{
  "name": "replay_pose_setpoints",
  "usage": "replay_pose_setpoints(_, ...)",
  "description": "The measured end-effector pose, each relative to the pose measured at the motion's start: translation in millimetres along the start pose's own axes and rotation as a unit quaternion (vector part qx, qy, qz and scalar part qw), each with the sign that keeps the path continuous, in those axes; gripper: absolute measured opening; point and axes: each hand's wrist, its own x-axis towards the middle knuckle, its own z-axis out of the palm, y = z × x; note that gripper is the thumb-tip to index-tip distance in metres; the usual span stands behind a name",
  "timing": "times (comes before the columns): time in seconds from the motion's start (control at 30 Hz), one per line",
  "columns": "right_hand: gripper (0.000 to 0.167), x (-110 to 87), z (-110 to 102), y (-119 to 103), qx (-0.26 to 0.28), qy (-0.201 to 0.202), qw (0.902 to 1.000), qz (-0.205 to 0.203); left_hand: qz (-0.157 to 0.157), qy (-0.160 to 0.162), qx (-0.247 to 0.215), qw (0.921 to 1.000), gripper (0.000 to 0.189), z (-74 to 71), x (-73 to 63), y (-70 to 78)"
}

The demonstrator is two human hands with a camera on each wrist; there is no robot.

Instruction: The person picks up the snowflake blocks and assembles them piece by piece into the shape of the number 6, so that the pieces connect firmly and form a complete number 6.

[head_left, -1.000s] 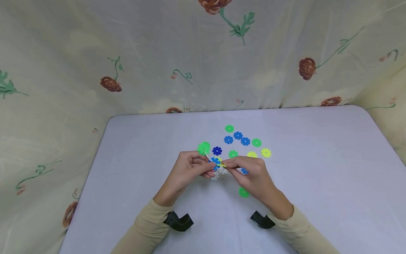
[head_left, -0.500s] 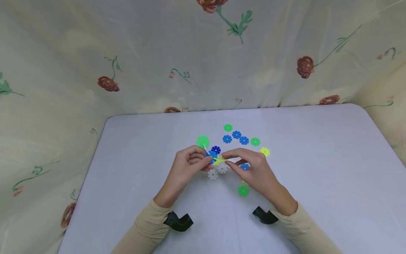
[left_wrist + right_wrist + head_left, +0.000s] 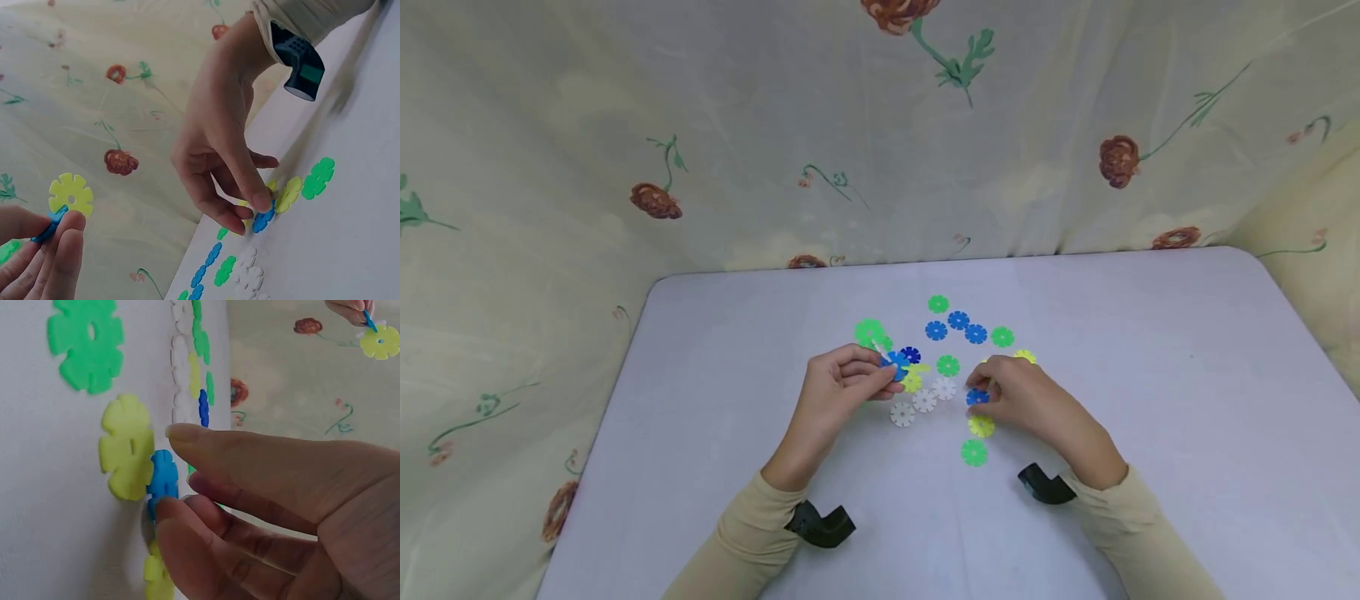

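My left hand pinches a blue notched disc between thumb and fingers, above the table. A yellow notched disc is joined to it, seen edge-on in the head view. On its other side, a white piece edge-on and a light green disc appear joined too. My right hand is low over the table, thumb and fingertips spread around another blue disc. A gap shows beside that disc, which lies against a yellow disc.
Several loose notched discs lie flat around the hands: white discs, green discs, blue discs and a dark blue disc. They rest on a white-covered table before a flowered curtain.
My right hand has let go of the yellow disc, leaving it on the left hand's piece, and moved right and down to a blue disc. My left hand has shifted slightly up and left.
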Motion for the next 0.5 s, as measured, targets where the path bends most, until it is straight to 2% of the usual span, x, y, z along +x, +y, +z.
replay_pose_setpoints(0.5,0.014,4.4,4.2,10.0,0.034,-0.015,0.9990,0.026,-0.014,0.007,-0.012,0.9998,0.020,0.8,0.5,-0.4)
